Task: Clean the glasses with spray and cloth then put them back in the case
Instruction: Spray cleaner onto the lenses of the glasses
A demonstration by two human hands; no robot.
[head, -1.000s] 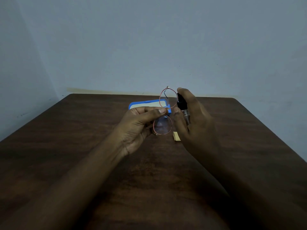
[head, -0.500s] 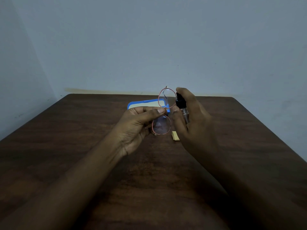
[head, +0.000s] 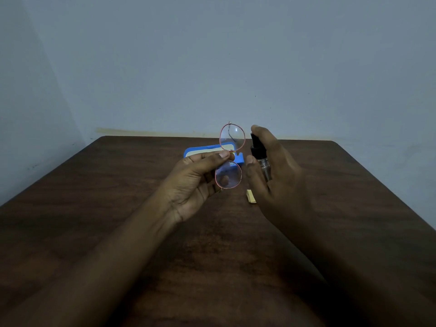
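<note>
Pink wire-rimmed glasses (head: 228,173) held off the table (head: 118,208), turned on end, one lens above the other; upper lens level with the table's far edge, lower lens in front of the fingers. Pinched at the bridge between thumb and forefinger of left hand (head: 198,182), palm up, remaining fingers curled behind the lower lens, one fingertip visible through the glass. Thin dark line seen through upper lens, probably a temple arm; folded or not, cannot tell. Right hand (head: 276,168) wrapped round small spray bottle (head: 259,153), just right of the glasses and not touching them; black cap on top, clear body below, forefinger laid over the cap, thumb along the near side. Blue case (head: 188,152) lying on the table behind the left hand, pale inside showing within the blue rim, partly hidden by fingers and lower lens. Small yellow piece (head: 250,196) flat on the table, below the glasses and beside the heel of the right hand; too small to tell what. Table dark brown, wood-grained. Plain grey-blue wall (head: 212,67) behind. Both forearms bare, reaching in from the bottom of the view.
</note>
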